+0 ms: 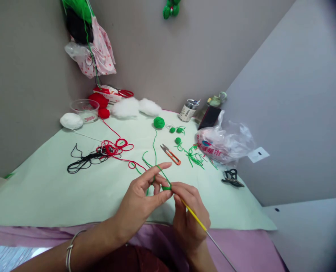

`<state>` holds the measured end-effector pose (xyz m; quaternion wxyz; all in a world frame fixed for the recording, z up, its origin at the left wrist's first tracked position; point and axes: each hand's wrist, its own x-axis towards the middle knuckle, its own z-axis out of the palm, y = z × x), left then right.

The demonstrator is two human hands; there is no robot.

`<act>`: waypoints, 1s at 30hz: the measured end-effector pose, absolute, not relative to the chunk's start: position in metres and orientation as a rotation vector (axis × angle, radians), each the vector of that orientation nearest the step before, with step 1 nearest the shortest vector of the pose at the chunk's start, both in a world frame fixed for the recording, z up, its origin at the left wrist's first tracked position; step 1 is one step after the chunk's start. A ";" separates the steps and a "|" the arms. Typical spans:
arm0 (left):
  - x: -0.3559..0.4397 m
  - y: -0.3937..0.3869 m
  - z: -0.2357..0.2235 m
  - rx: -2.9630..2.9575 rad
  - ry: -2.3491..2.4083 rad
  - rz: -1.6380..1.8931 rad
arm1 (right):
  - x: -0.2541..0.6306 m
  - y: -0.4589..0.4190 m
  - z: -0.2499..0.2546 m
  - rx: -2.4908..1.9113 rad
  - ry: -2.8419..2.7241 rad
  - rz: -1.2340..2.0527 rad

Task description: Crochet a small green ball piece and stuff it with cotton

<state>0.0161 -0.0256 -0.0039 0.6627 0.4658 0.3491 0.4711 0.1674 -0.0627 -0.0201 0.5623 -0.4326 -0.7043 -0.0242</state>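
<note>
My left hand (pixel 145 194) pinches a small piece of green crochet work (pixel 166 187) between thumb and fingers. Green yarn (pixel 164 174) runs over its raised index finger down to the piece. In my right hand (pixel 192 215) is a crochet hook (pixel 194 215) with a yellow grip and a long metal shaft pointing down to the right. The hook's tip is hidden by the fingers at the green piece. From the left hand, the strand leads back to a green yarn ball (pixel 159 122). Orange-handled thread snips (pixel 170 154) lie just beyond the hands.
Tangled red yarn (pixel 111 148) and black cord (pixel 85 160) lie at left. White stuffing (pixel 126 108), a plastic tub (pixel 85 111) and a pen tin (pixel 188 110) stand at the back. Green scraps (pixel 195 158), a plastic bag (pixel 221 141) and a black claw clip (pixel 232 178) are at right.
</note>
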 end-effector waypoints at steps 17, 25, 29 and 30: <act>0.019 -0.027 0.006 1.019 0.865 1.086 | 0.174 -0.071 -0.015 -1.030 -1.615 0.114; 0.015 -0.018 0.000 0.688 0.651 0.829 | 0.178 -0.070 -0.029 -1.078 -1.666 -0.158; 0.012 -0.014 -0.002 0.687 0.610 0.846 | 0.175 -0.068 -0.016 -1.009 -1.352 0.288; 0.013 -0.014 -0.001 0.728 0.605 0.866 | 0.174 -0.067 -0.013 -1.006 -1.335 0.343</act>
